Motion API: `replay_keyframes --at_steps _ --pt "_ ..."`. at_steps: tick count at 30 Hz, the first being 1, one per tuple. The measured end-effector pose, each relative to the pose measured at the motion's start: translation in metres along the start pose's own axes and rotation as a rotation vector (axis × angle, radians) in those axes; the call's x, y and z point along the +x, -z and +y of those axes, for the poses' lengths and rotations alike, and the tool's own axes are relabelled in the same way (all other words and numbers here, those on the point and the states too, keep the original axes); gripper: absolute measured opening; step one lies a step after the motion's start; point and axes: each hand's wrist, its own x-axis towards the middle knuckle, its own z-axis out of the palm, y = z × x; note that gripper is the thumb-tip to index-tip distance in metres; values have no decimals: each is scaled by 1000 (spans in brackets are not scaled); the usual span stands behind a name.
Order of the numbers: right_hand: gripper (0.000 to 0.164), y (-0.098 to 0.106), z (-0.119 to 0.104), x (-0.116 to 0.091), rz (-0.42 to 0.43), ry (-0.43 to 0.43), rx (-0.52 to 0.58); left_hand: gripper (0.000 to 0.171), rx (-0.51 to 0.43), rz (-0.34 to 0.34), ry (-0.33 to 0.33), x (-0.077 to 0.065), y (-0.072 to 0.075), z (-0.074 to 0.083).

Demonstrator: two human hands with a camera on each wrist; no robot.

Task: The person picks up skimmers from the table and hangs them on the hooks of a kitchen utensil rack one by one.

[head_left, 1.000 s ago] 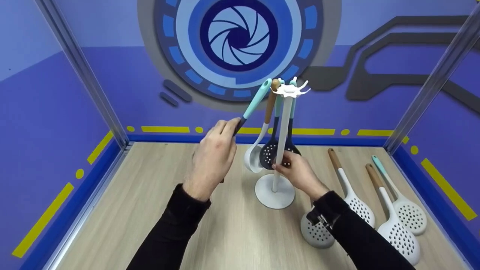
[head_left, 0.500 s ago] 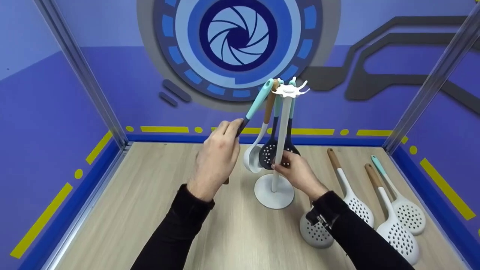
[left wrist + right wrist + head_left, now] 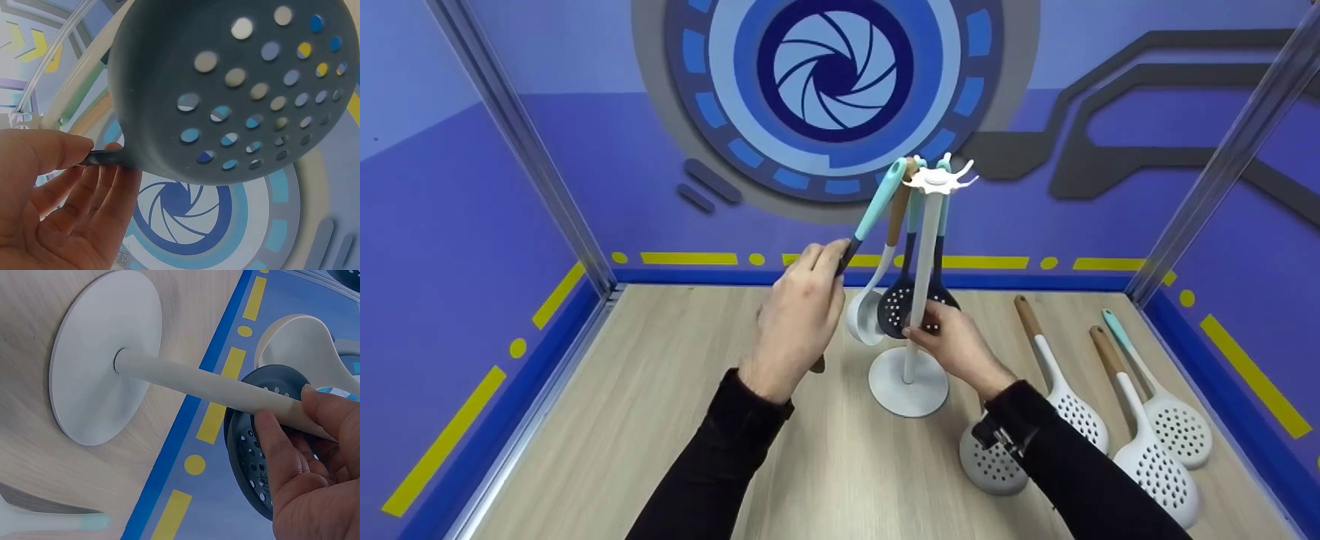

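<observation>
My left hand (image 3: 802, 315) pinches the dark neck of a skimmer with a teal handle (image 3: 879, 201). Its handle leans up to the right, the end right by the hooks of a white utensil stand (image 3: 922, 277). The left wrist view shows the skimmer's dark, round perforated head (image 3: 157, 84) beyond my thumb and fingers. My right hand (image 3: 960, 345) grips the stand's pole (image 3: 185, 379) between thumb and fingers. A white ladle (image 3: 866, 319) with a wooden handle hangs on the stand, beside dark skimmers (image 3: 894, 307) with teal handles, partly hidden by the pole and right hand.
On the right of the table lie two white skimmers with wooden handles (image 3: 1029, 318) and a pale one with a teal handle (image 3: 1179, 431). A grey skimmer head (image 3: 994, 465) sits partly under my right forearm. Blue-purple walls (image 3: 607, 180) enclose the table (image 3: 660, 360).
My left hand has moved slightly to the right, carrying the skimmer so that its handle end comes closer to the stand's hooks. The right hand keeps its hold on the pole.
</observation>
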Motion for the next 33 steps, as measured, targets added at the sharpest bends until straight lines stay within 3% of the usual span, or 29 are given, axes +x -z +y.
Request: replay_keyframes --at_steps 33 --pt "19 -1 0 -1 7 2 1 38 23 -46 17 -10 -14 0"
